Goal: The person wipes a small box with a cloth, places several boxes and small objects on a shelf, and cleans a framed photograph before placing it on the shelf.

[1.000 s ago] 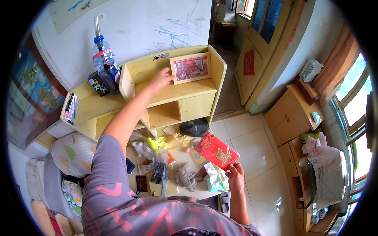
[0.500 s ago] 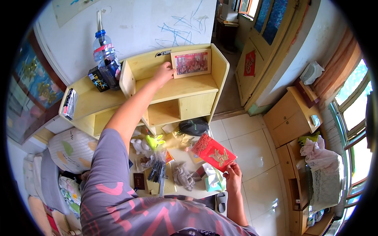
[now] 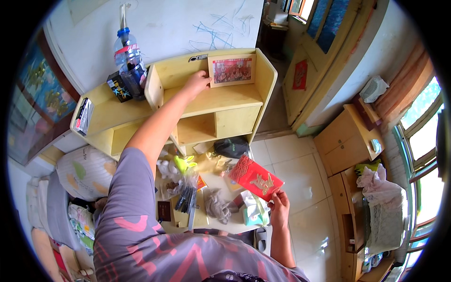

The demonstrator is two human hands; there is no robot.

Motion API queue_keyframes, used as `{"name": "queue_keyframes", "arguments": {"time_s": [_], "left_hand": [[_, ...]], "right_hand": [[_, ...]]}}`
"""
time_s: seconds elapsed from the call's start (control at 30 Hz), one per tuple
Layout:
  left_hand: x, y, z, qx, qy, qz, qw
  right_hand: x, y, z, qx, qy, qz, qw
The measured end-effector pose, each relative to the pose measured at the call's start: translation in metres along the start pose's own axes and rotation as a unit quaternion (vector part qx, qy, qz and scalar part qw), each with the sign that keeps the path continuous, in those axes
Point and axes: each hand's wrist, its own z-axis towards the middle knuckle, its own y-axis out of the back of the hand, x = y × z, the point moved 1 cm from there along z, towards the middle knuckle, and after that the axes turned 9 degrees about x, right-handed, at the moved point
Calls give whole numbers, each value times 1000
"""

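Note:
My left hand reaches up to the top shelf, its fingers closed on the left edge of a group photo with a light border. The photo stands upright, leaning against the back of the wooden shelf unit. Lower right, my right hand pinches the near corner of a red envelope with a gold character on it. The envelope is held above the right end of the cluttered table, over a tissue pack.
On the table lie a grey cloth, several dark pens, a dark red booklet, a yellow-green toy and a black pouch. A large plastic bottle and a black box stand on the left shelf.
Both hands keep their holds and stay nearly in place. The whole view has shifted slightly; the envelope is tilted a little differently.

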Motion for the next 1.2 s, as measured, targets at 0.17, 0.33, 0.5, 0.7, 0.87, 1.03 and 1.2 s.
{"name": "queue_keyframes", "arguments": {"time_s": [0.17, 0.33, 0.5, 0.7, 0.87, 1.03, 1.2], "left_hand": [[-20, -34, -64, -107, -88, 185, 973], [-28, -57, -171, 238, 162, -45, 957], [-39, -47, -173, 171, 140, -99, 970], [-23, -46, -105, 72, 159, -191, 966], [0, -54, -70, 24, 175, -223, 959], [-3, -46, -78, -18, 168, -234, 958], [-12, -49, -85, 39, 170, -229, 958]], "right_hand": [[32, -11, 19, 2, 18, -20, 1000], [78, -62, 63, 55, 41, -70, 995], [123, -128, 136, 122, 67, -167, 976], [110, -137, 175, 141, 94, -46, 984], [54, -99, 136, 120, 57, -22, 991], [5, -56, 114, 120, -42, 9, 992], [-23, -41, 91, 93, -109, 40, 989]]}}
